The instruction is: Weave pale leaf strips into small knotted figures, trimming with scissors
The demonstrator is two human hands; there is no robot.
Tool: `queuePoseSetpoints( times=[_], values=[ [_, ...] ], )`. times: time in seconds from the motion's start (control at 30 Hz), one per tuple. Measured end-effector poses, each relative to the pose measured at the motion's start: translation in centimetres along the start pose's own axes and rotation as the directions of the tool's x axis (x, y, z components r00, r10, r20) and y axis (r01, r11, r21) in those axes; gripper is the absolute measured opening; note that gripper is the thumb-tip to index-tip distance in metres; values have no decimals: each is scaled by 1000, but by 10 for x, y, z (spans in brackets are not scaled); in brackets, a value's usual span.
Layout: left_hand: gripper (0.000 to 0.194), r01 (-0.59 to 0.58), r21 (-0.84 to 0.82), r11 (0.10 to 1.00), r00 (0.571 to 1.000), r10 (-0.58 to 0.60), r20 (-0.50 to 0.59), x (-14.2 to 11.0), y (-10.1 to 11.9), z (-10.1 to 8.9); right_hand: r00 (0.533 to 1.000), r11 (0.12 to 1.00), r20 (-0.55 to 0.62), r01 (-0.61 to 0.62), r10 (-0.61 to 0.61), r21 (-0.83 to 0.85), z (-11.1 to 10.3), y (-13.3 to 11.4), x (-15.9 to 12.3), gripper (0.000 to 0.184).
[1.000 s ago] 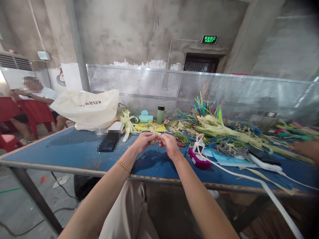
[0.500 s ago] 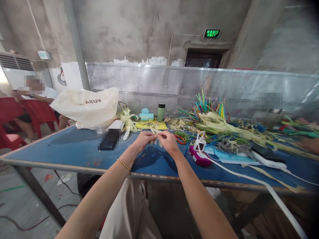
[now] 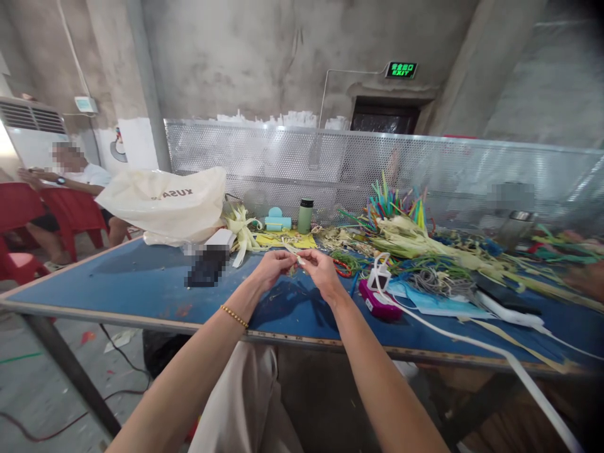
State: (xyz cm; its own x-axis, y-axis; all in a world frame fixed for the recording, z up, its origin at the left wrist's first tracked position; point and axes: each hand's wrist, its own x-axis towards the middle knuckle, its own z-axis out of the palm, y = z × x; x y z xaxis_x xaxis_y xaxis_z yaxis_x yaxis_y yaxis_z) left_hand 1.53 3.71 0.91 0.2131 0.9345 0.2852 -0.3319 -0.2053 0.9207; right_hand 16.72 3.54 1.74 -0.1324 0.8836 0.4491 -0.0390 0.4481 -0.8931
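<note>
Both hands meet above the blue table point(image 3: 155, 283), their fingertips almost touching. My left hand point(image 3: 272, 267), below a beaded gold bracelet point(image 3: 234, 316), is closed in a pinch. Opposite it, my right hand point(image 3: 321, 270) pinches too. Between the fingertips shows a small pale strip of corn husk point(image 3: 300, 258); most of it is hidden by the fingers. Just beyond the hands lies a yellow sheet point(image 3: 306, 241) with husk scraps on it. A bunch of pale husks point(image 3: 242, 231) lies to the left of the sheet.
On the left are a white bag point(image 3: 163, 201) and a dark, blurred-out object point(image 3: 207, 267). A green bottle point(image 3: 305, 217) stands behind. To the right lie a magenta box point(image 3: 380, 302), a white cable point(image 3: 453, 331), wire coils point(image 3: 438, 281) and heaped husks point(image 3: 406, 233). A person point(image 3: 89, 176) sits far left.
The pale strip ends that stuck out above and below my fingers show much less now. Both hands stay pinched in nearly the same place.
</note>
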Motion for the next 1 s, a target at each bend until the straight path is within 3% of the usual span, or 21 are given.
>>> queuePoseSetpoints(
  times=[0.07, 0.23, 0.43, 0.6, 0.83, 1.0],
  values=[
    [33, -15, 30, 999, 1000, 14, 7, -1, 1, 0, 1000, 1000, 3, -19, 19, -10, 0, 0, 1, 28],
    [24, -84, 151, 985, 996, 88, -16, -4, 6, 4, 990, 994, -118, -86, 78, -66, -2, -5, 1, 29],
    [18, -156, 181, 971, 984, 169, -61, -2, 2, 5, 997, 970, -54, -60, 49, -236, -3, -6, -1, 24],
    [15, -170, 183, 968, 984, 178, -29, -1, 0, 5, 994, 951, -112, -23, -12, -307, -2, -1, 1, 17],
    [24, -48, -114, 992, 998, 44, -43, -1, 3, 3, 999, 986, -53, -8, -1, -167, -1, -11, -4, 30],
    [28, -12, -165, 986, 1000, 8, -28, -3, 6, 3, 999, 991, -27, 22, -26, -132, -3, -10, -4, 26]
  ],
)
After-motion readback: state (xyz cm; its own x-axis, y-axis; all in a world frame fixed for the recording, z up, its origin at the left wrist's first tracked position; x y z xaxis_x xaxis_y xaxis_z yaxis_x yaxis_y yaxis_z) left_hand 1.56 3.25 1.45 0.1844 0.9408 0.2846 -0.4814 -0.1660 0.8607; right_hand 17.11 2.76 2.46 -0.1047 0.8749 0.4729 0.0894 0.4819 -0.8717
